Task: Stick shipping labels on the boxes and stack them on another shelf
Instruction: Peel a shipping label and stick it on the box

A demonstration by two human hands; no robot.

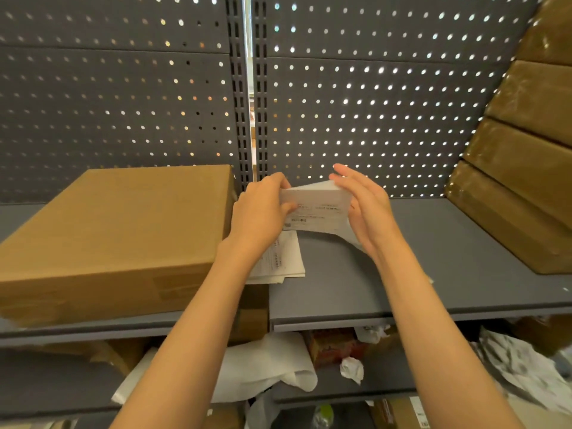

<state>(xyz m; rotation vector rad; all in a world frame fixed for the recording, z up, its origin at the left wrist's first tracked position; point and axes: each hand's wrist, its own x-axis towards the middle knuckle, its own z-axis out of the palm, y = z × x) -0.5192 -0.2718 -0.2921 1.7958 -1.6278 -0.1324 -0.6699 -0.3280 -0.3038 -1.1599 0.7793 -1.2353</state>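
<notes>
Head view: both hands, left hand (263,209) and right hand (365,205), hold a label (315,205).

Both hands (312,209) hold label (315,201) (above shelf (433,274)), beside box (117,230).
</notes>
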